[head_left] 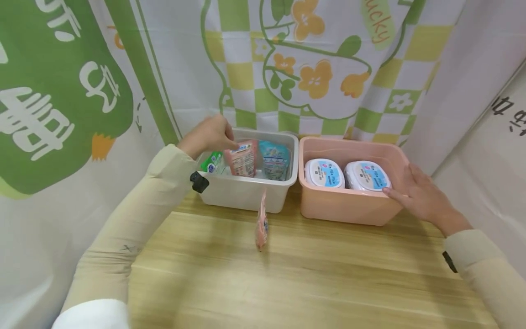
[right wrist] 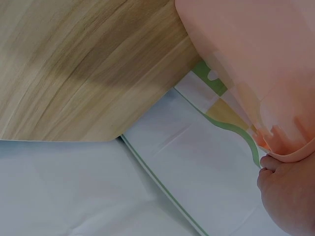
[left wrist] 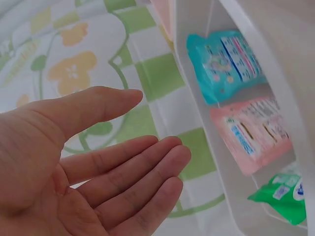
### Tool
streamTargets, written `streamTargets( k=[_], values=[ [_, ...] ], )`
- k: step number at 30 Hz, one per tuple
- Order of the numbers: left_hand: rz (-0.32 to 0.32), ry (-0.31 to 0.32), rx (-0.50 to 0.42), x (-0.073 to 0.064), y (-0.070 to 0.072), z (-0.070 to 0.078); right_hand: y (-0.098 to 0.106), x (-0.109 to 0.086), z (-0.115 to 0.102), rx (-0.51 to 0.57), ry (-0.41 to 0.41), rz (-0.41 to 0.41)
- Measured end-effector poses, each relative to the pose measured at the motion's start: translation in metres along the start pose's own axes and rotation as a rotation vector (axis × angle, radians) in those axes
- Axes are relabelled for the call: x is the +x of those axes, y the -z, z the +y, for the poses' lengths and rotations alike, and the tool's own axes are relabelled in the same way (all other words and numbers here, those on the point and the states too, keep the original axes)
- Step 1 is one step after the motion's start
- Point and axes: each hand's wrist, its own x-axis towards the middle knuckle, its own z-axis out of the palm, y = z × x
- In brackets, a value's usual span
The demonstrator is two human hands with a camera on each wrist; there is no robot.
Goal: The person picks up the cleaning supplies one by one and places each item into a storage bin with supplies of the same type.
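Observation:
My left hand [head_left: 211,135] hovers over the white bin [head_left: 238,189], its fingers extended and nothing between thumb and fingers in the left wrist view. Inside that bin stand a green packet [left wrist: 285,199], a pink pouch [left wrist: 251,135] and a teal pouch [left wrist: 224,66]. The pink bin [head_left: 349,208] stands to the right, holding two white tubs with blue-printed lids, a left tub [head_left: 324,173] and a right tub [head_left: 367,177]. At its right front corner my right hand [head_left: 425,196] grips the rim; some of its fingers are hidden in the right wrist view.
Another pink pouch [head_left: 261,226] stands edge-on on the wooden table [head_left: 287,283], in front of the white bin. Behind both bins hangs a green-and-white patterned curtain [head_left: 296,68]. White cloth [head_left: 501,160] closes off the right side.

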Motion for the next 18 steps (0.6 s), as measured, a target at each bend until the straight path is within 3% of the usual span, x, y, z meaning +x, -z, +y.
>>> streamTargets(
  k=[5,12,18],
  values=[
    [0.011,-0.039,-0.021,-0.015,-0.009,0.011,0.000,-0.001,0.000,-0.008,-0.006,-0.020],
    [0.059,-0.124,0.068,-0.037,-0.023,0.030,0.000,-0.001,0.000,-0.004,-0.016,-0.022],
    [0.099,-0.189,0.054,-0.053,-0.035,0.038,0.001,-0.001,-0.002,-0.022,-0.017,-0.044]
  ],
)
